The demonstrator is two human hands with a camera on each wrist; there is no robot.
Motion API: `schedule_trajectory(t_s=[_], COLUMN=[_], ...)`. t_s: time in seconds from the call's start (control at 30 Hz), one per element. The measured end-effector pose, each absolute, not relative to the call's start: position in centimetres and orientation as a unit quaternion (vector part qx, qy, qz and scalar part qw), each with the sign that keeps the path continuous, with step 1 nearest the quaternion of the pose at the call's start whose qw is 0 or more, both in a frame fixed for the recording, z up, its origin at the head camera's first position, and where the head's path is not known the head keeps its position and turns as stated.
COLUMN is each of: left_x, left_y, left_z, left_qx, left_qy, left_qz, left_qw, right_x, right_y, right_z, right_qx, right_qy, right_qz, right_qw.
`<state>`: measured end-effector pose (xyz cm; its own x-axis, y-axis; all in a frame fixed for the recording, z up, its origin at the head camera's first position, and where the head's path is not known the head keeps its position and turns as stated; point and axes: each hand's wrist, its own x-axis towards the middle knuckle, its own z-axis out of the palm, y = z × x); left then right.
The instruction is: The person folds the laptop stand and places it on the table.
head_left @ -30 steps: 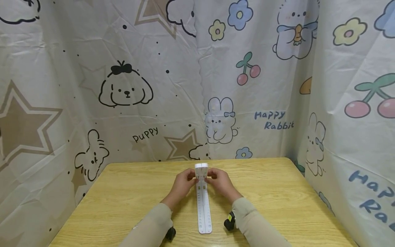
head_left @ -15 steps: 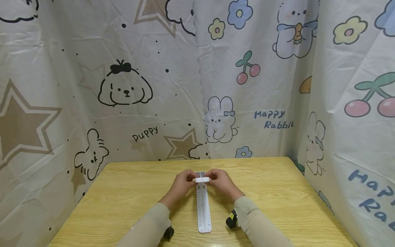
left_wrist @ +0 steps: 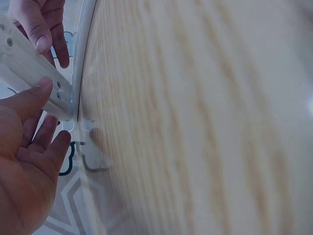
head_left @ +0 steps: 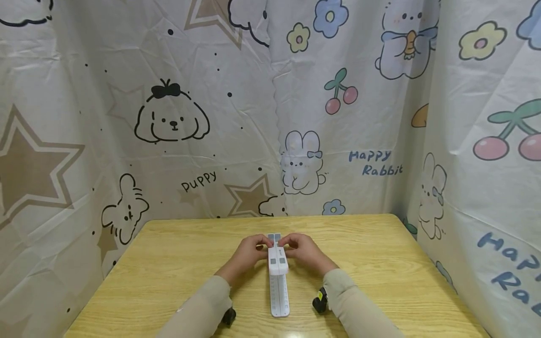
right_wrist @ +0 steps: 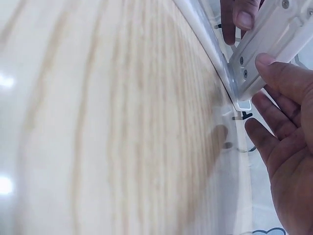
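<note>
A white folding laptop stand [head_left: 279, 295] lies lengthwise on the table, its slotted base pointing toward me. From its far end a raised arm [head_left: 277, 260] with grey pads leans back over the base. My left hand [head_left: 249, 251] pinches the arm's left side near the hinge, and my right hand [head_left: 305, 252] holds the right side in the same way. Close up in the left wrist view, the left thumb presses the screwed white bar [left_wrist: 29, 68], with fingers behind it. The right wrist view shows the right thumb against the bar [right_wrist: 266, 54] likewise.
The stand rests on a wood-grain table [head_left: 177, 263]. A printed curtain [head_left: 245, 117] hangs behind the table and along both sides. Black wrist cameras [head_left: 321, 300] sit under the sleeves.
The stand's arm has swung from roughly upright, at the far end, down toward me over the base. Both hands have stayed at the far end, holding it.
</note>
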<state>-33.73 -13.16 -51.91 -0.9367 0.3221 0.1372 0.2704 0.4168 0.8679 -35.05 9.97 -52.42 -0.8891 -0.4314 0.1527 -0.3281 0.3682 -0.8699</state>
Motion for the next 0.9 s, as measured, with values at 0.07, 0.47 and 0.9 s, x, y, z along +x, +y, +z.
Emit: schedule_trajectory(t_s=[0.07, 0.47, 0.9], left_x=[-33.74, -33.64, -33.99], left_y=[-13.29, -13.31, -13.29], left_z=[-51.82, -51.11, -51.69], left_qx=[0.178, 0.185, 0.226], left_qy=[0.845, 0.871, 0.884], left_qz=[0.504, 0.453, 0.408], left_qw=[0.03, 0.047, 0.032], right_x=[-35.0, -34.99, -35.19], right_y=[10.1, 10.48, 10.66], right_z=[-52.41, -52.44, -52.4], right_qx=[-0.239, -0.296, -0.326], right_qy=[0.822, 0.822, 0.844], right_qz=[-0.513, -0.484, -0.424], right_qw=[0.056, 0.053, 0.039])
